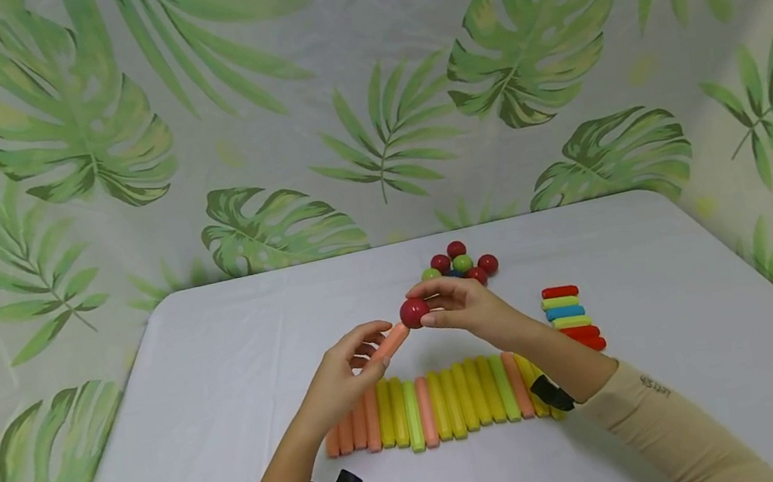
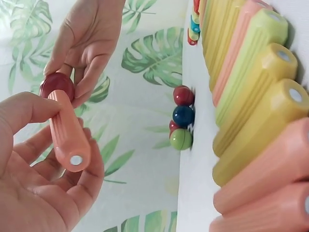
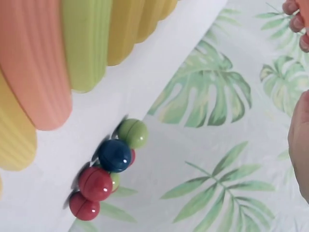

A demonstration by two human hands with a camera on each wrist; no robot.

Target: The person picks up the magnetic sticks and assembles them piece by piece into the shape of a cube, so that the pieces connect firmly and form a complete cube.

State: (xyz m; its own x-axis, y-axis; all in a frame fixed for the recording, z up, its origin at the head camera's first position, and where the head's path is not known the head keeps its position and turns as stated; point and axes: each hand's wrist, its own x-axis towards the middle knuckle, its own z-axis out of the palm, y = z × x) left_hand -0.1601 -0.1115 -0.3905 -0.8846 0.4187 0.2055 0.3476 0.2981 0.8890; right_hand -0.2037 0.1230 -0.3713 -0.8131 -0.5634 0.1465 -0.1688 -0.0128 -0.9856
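Observation:
My left hand (image 1: 338, 375) holds an orange-pink magnetic rod (image 2: 70, 135) between thumb and fingers, its silver-tipped end facing the left wrist camera. A dark red ball (image 1: 414, 313) is pinched in the fingertips of my right hand (image 1: 477, 312). Ball and rod meet end to end, raised above the table. Below the hands lies a long row of rods, among them a yellow rod (image 1: 466, 397), a light green rod (image 1: 413, 415) and a pink rod (image 1: 426, 412). In the right wrist view only an edge of the right hand (image 3: 300, 145) shows.
Behind the right hand sits a cluster of balls, with a red ball (image 1: 487, 264), a green ball (image 1: 462, 263) and a blue ball (image 2: 183, 116). Shorter rods, including a blue rod (image 1: 566, 312), are stacked at the right of the white table (image 1: 219, 335). A leaf-patterned cloth hangs behind.

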